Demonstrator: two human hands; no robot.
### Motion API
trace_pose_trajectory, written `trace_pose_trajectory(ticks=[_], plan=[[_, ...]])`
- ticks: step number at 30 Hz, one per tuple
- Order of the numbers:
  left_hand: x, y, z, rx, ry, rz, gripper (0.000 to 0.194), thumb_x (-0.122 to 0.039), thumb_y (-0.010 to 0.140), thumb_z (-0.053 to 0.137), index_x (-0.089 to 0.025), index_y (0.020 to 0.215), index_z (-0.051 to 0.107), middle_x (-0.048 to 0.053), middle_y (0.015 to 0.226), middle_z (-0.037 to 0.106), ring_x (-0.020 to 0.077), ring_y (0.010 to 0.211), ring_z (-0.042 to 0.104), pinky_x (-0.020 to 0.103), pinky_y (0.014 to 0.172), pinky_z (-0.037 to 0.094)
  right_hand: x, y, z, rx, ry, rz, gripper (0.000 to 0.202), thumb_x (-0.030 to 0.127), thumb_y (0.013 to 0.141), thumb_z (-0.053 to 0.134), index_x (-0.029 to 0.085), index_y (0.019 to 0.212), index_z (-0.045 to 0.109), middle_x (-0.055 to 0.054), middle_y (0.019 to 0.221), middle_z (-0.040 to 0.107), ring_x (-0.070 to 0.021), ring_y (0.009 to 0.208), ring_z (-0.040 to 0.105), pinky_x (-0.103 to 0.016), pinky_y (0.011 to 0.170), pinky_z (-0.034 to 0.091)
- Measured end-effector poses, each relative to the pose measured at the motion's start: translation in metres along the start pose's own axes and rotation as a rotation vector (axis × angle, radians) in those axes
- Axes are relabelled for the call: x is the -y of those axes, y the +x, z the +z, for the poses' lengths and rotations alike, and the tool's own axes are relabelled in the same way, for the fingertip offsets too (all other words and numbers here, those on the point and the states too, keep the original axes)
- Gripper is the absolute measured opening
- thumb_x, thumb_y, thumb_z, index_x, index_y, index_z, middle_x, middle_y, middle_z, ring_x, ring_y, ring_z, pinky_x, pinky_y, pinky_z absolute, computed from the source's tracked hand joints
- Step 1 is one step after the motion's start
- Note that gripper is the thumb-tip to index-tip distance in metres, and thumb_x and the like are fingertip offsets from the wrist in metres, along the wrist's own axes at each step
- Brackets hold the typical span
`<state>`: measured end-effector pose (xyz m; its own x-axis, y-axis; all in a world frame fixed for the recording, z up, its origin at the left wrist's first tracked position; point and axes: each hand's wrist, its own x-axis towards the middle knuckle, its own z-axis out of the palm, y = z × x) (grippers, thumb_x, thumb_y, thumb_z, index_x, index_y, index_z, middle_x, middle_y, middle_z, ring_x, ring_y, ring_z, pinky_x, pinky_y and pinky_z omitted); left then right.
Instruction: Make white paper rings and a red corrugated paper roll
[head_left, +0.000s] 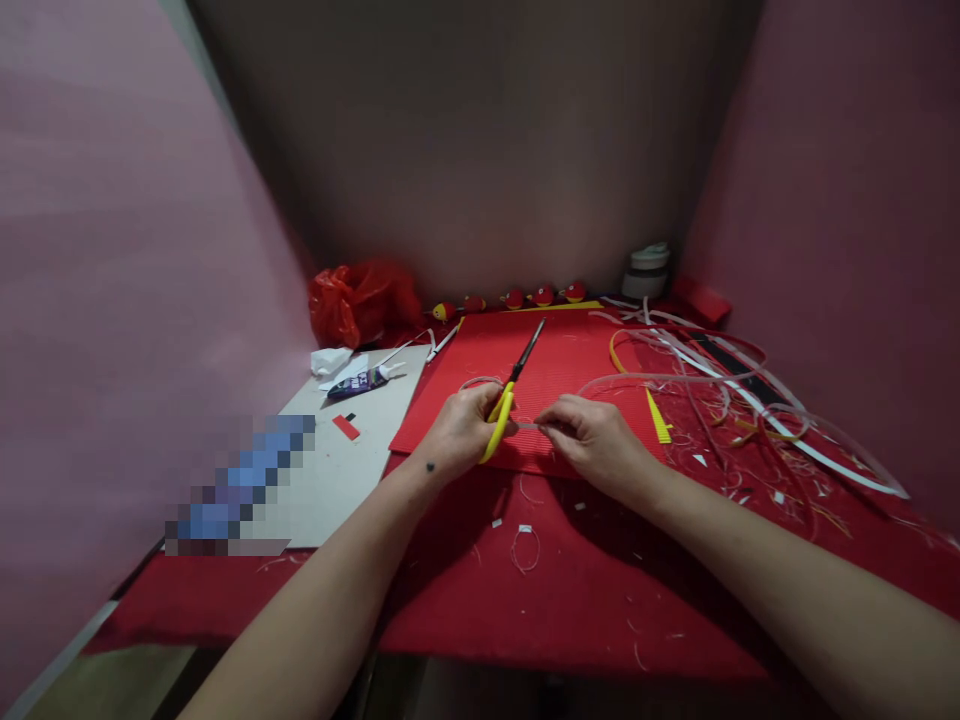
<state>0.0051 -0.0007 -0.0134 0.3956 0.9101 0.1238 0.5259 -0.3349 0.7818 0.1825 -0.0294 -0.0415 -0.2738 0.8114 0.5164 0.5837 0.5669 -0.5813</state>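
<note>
My left hand [463,428] is closed around scissors [501,425] with yellow handles, whose dark blades point away from me. A thin pale strip [527,427] stretches between my two hands. Its one end reaches the fingers of my left hand, and my right hand [596,438] pinches it between thumb and fingertips. Both hands are above a red corrugated sheet [574,355]. From behind my right hand a long, pale strip [675,379] curves off to the right.
A grey board [330,500] at left bears a glue tube [360,382] and a red scrap [346,428]. Behind are a red plastic bag [364,300], several small red ball-shaped figures [541,296] and a lidded container [646,273]. Tangled strips and scraps litter the red cloth [465,610].
</note>
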Motion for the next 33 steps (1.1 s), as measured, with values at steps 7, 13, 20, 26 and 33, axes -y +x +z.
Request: trace_pose_trajectory(ticks=[7, 13, 20, 26, 33], plan=[[-0.012, -0.001, -0.011, 0.0, -0.229, -0.153, 0.019, -0.016, 0.062, 0.058, -0.014, 0.079, 0.051, -0.004, 0.06, 0.052, 0.0049, 0.045, 0.043, 0.017, 0.043, 0.033, 0.001, 0.001, -0.003, -0.059, -0.022, -0.019, 0.013, 0.01, 0.078, 0.049, 0.015, 0.074, 0.061, -0.005, 0.071, 0.06, -0.0131, 0.066, 0.054, -0.025, 0.063, 0.04], [-0.017, -0.002, -0.013, -0.008, -0.217, -0.165, 0.016, -0.018, 0.062, 0.059, -0.014, 0.076, 0.052, -0.006, 0.052, 0.046, 0.0038, 0.039, 0.04, 0.015, 0.037, 0.029, 0.003, 0.001, -0.002, -0.076, -0.036, -0.017, 0.011, 0.013, 0.079, 0.051, 0.015, 0.075, 0.06, -0.005, 0.072, 0.061, -0.0126, 0.064, 0.053, -0.024, 0.06, 0.039], [-0.017, 0.001, -0.018, -0.013, -0.16, -0.213, 0.02, -0.022, 0.062, 0.058, -0.014, 0.078, 0.05, -0.004, 0.056, 0.052, 0.0055, 0.038, 0.041, 0.017, 0.037, 0.032, 0.004, -0.001, -0.003, -0.088, -0.043, -0.044, 0.012, 0.013, 0.08, 0.048, 0.015, 0.074, 0.059, -0.005, 0.07, 0.059, -0.0121, 0.063, 0.051, -0.024, 0.06, 0.039], [0.01, 0.01, -0.042, -0.1, 0.785, -0.303, 0.023, -0.035, 0.075, 0.045, -0.016, 0.074, 0.057, 0.01, 0.074, 0.063, 0.0194, 0.068, 0.059, 0.024, 0.053, 0.037, 0.009, -0.004, -0.004, -0.069, -0.049, -0.13, 0.015, 0.015, 0.083, 0.044, 0.016, 0.076, 0.058, -0.004, 0.071, 0.055, -0.0118, 0.065, 0.05, -0.023, 0.061, 0.038], [0.038, 0.015, -0.059, -0.077, 0.993, -0.475, 0.036, -0.04, 0.075, 0.041, -0.013, 0.078, 0.064, 0.02, 0.088, 0.065, 0.0295, 0.082, 0.061, 0.029, 0.059, 0.04, 0.013, -0.006, -0.003, -0.022, -0.101, -0.224, 0.018, 0.015, 0.084, 0.041, 0.015, 0.078, 0.058, -0.003, 0.07, 0.052, -0.0107, 0.061, 0.046, -0.022, 0.056, 0.036]])
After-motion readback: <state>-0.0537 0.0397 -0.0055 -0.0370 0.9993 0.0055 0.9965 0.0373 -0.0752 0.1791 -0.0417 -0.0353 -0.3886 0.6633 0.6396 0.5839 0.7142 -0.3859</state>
